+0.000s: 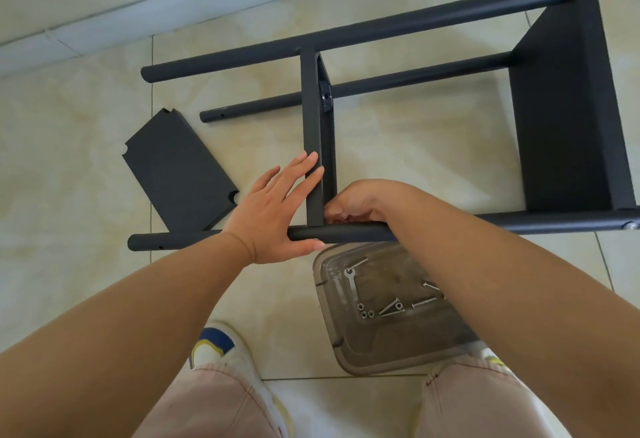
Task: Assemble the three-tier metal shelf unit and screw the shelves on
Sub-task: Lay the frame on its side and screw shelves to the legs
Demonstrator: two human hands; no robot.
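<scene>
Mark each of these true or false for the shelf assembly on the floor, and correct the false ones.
1. The left hand lies open against the middle shelf and the near pole. True.
2. All three shelves are mounted on the poles. False: one loose shelf panel lies flat on the floor tiles.
3. The clear plastic tray holds screws and a small flat wrench. True.
4. The right hand is reaching into the tray. False: it is curled at the joint of middle shelf and near pole.
5. The frame stands upright. False: it lies on its side.
</scene>
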